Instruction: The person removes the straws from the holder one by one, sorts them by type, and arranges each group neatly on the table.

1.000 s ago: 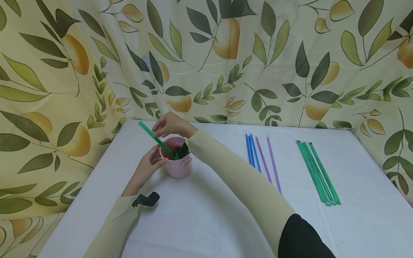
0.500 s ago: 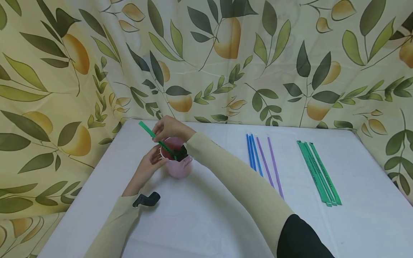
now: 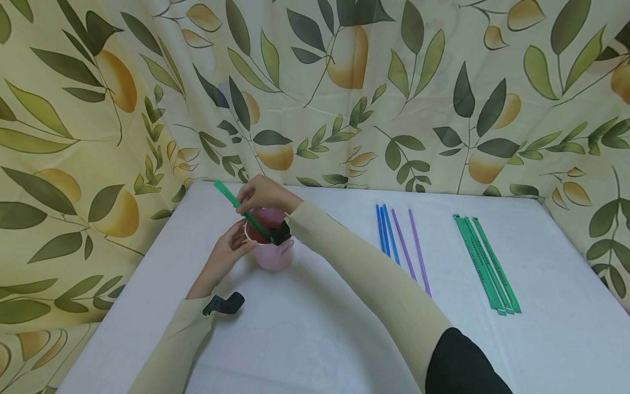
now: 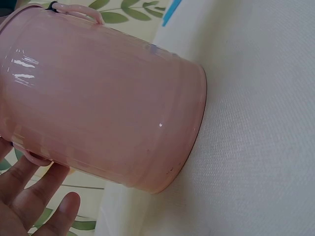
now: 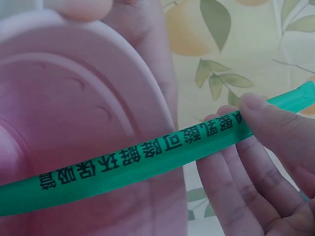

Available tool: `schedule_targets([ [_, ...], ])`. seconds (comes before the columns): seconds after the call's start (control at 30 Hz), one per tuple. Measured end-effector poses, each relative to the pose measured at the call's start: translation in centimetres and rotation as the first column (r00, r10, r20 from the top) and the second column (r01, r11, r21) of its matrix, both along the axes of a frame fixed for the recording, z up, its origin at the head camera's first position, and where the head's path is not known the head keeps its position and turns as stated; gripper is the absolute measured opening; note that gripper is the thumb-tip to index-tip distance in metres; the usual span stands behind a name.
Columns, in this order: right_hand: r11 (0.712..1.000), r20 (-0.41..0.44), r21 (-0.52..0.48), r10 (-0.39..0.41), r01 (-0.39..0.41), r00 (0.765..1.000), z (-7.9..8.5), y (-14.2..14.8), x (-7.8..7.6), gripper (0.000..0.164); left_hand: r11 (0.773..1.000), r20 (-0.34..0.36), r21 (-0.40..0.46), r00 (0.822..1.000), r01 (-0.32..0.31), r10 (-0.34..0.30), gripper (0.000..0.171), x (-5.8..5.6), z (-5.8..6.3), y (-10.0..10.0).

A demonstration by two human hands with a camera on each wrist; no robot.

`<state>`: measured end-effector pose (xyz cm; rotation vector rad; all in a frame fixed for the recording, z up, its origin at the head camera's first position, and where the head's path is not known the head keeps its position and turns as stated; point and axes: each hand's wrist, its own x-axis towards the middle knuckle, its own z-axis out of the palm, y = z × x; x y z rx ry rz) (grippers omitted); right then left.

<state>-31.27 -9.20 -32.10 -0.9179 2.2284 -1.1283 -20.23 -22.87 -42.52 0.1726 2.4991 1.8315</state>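
A pink bucket (image 3: 273, 258) with small side handles stands on the white table. My left hand (image 3: 221, 260) grips it from the left, with the thumb at the rim and the fingers round the far side. In my right hand (image 3: 268, 195) a drinking straw in a green printed paper wrapper (image 5: 142, 164) is pinched between thumb and fingers. The straw leans across the bucket's mouth, its lower end inside and its upper end up to the left. A black wrist camera (image 3: 281, 234) overlaps part of the bucket's opening, hiding the bottom.
Right of the bucket lie several blue straws (image 3: 381, 227) and two purple straws (image 3: 418, 251), partly behind my right sleeve. Further right is a row of green wrapped straws (image 3: 482, 262). A leaf-and-fruit patterned curtain (image 3: 325, 98) hangs behind the table (image 3: 275, 339).
My right hand and the pinched straw have shifted only slightly, a little up and to the right in the last half second. The left hand and bucket stay put.
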Motion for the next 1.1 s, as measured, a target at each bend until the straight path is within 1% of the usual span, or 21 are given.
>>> schedule_targets([
  [0.2,0.997,0.035,-0.066,-0.032,0.034,0.999,0.9,0.6,-0.1,0.015,1.000,-0.002,0.004,1.000,-0.004,0.004,0.065,-0.1,-0.1,0.0],
  [0.43,0.995,0.013,-0.092,-0.044,0.045,0.999,2.4,1.2,-0.6,0.014,1.000,-0.007,0.014,1.000,-0.001,0.002,0.063,0.0,0.0,0.1],
  [0.57,0.993,-0.017,-0.105,-0.057,0.055,0.998,3.8,1.2,-0.7,0.015,1.000,-0.005,0.010,1.000,-0.004,0.004,0.063,0.0,0.0,0.2],
  [0.73,0.992,-0.070,-0.109,-0.067,0.059,0.995,6.1,1.4,-0.4,0.016,1.000,-0.009,0.001,1.000,-0.013,0.013,0.065,0.1,0.0,0.2],
  [0.9,0.992,-0.128,-0.120,-0.050,0.035,0.990,8.2,1.6,-0.2,0.015,1.000,-0.012,-0.009,1.000,-0.028,0.027,0.066,0.1,0.0,0.3],
  [1.1,0.995,-0.197,-0.099,-0.039,0.019,0.980,10.5,2.1,0.3,0.017,0.999,-0.004,-0.011,0.999,-0.036,0.036,0.065,0.1,0.0,0.3],
])
